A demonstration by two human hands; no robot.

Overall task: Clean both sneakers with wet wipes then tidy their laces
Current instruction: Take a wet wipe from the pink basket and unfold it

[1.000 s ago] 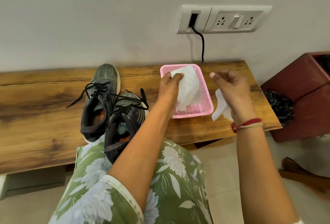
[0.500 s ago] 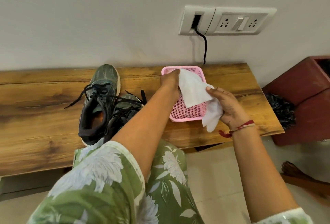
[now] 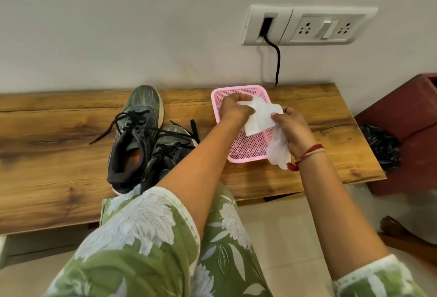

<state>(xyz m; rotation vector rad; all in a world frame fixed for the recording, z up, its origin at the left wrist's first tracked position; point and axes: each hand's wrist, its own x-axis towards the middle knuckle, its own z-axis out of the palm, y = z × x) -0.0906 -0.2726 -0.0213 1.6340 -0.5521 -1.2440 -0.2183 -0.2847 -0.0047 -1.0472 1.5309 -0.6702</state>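
While over the tray [image 3: 238, 87], left hand [image 3: 234, 110] and right hand [image 3: 295, 132], fingers pinching one wipe [image 3: 259, 119]; sneakers [image 3: 142, 101] toes toward wall [image 3: 142, 36]

Pink mesh basket [image 3: 246, 160], white wipe [image 3: 259, 118], grey-green sneakers [image 3: 142, 110] black laces [image 3: 132, 121], green floral sleeve [image 3: 132, 237]

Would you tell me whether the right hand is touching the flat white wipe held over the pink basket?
Touching: in the head view, the right hand pinches the right edge of the flat wipe.
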